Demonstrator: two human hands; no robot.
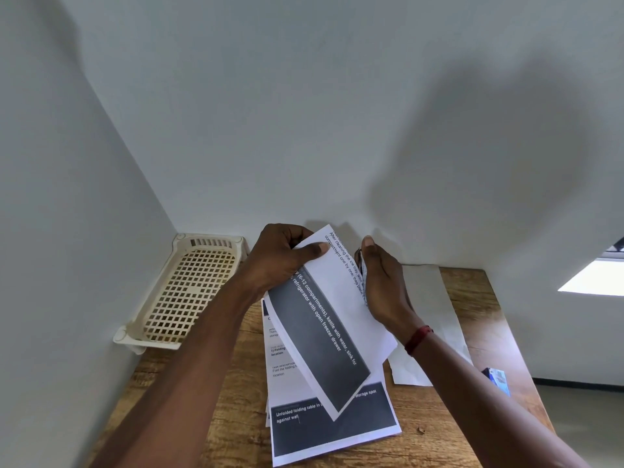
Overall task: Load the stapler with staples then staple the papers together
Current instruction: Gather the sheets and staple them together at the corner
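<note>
1. We are seeing the left hand (280, 261) pinching a printed sheet (331, 332) near its top corner. The thumb is lying flat on the sheet's face and the other fingers are curling behind it.
2. The printed sheet is being held up off the table (216, 400), tilting away to the right, with its dark band running down its length.
3. The right hand (386, 288) is closing at the sheet's right edge, thumb pointing up. Its fingers are wrapping narrowly round a slim, shiny metal thing that appears to be the stapler (360, 261).
4. The stapler is sitting right at the sheet's right edge. The hand and the paper are hiding most of it, so we are unable to tell whether its mouth is over the sheet.
5. A red band (418, 339) is circling the right wrist.
6. Under the raised sheet, a stack of printed papers (337, 430) is lying on the table, partly covered by it.
7. A blank white sheet (432, 298) is lying to the right of the stack, running under the right forearm.
8. A small blue box (499, 380) is peeking out beside the right forearm, near the table's right edge.
9. A cream lattice basket (189, 292) is sitting in the left corner against the wall (304, 130), its gridded floor showing along its whole length.
</note>
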